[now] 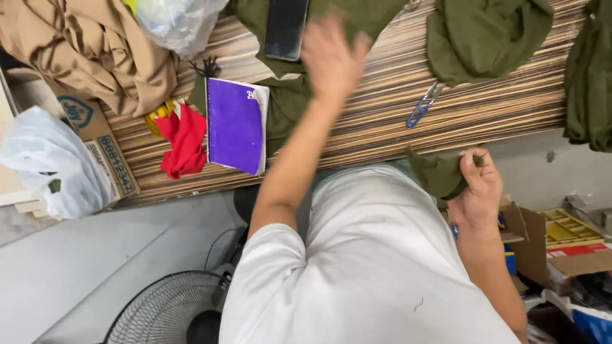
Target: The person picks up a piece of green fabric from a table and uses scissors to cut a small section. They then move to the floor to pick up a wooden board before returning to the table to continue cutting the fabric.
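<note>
Soft olive cloth (440, 175) in right hand (478, 191), striped woodgrain table (382, 121)

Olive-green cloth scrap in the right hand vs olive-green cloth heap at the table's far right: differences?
The olive-green cloth scrap is small and pinched in the right hand at the table's near edge. The olive-green cloth heap is much larger and lies loose on the striped wood-grain table, untouched. The scrap hangs partly off the edge; the heap rests fully on top. Both share the same colour and look crumpled. The left hand, blurred, is over other green cloth.
</note>
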